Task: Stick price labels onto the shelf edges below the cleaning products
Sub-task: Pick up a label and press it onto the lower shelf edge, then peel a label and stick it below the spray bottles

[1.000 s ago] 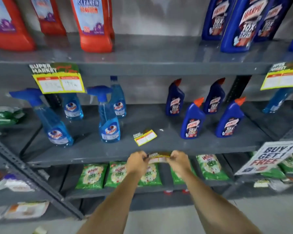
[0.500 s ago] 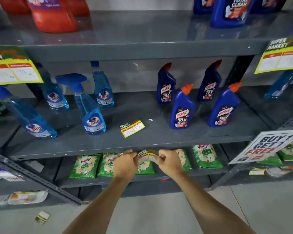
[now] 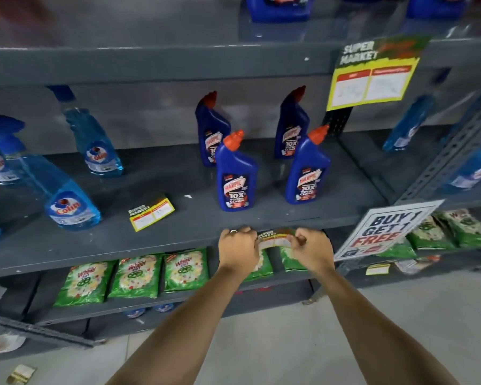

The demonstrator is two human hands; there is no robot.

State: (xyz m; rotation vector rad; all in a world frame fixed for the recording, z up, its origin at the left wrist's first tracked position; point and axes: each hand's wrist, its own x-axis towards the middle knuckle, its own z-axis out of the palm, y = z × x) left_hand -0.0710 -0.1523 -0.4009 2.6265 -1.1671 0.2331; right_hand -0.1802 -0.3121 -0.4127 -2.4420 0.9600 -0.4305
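Two hands: both on one price label [image 3: 275, 238], my left hand [image 3: 238, 250] pinching its left end and my right hand [image 3: 311, 250] pinching the right, so it's stretched between them and bowed a little.
Where it is: right at the front of the shelf edge [image 3: 150, 247], just below the blue toilet cleaner bottles [image 3: 235, 176]. Can't tell if it's actually touching the metal yet.
Why held like that: my guess is gripping both ends keeps it level and stops the sticky side folding onto itself before it's pressed down.
Label text: "SUPER MARKET" on the top strip, red and yellow below. The price boxes are too blurry for me to read.
Spare label [image 3: 151, 214]: lying flat on the shelf between the spray bottles [image 3: 67, 201] and the toilet cleaner, same "SUPER MARKET" design, probably parked there for the next spot.
Bottle brands: "Harpic 10X Total Clean" on the dark blue ones, "Colin" on the light blue sprays.
Big tag [image 3: 372, 76]: already hanging off the upper shelf edge, "SUPER MARKET" again.
Promo sign [image 3: 383, 229]: "BUY 1 GET 1 FREE", leaning at the right.
Lower shelf: green detergent packs [image 3: 135, 276] marked "Wheel".
Floor: some small gold scrap [image 3: 20, 374] at bottom left, can't tell what it is.
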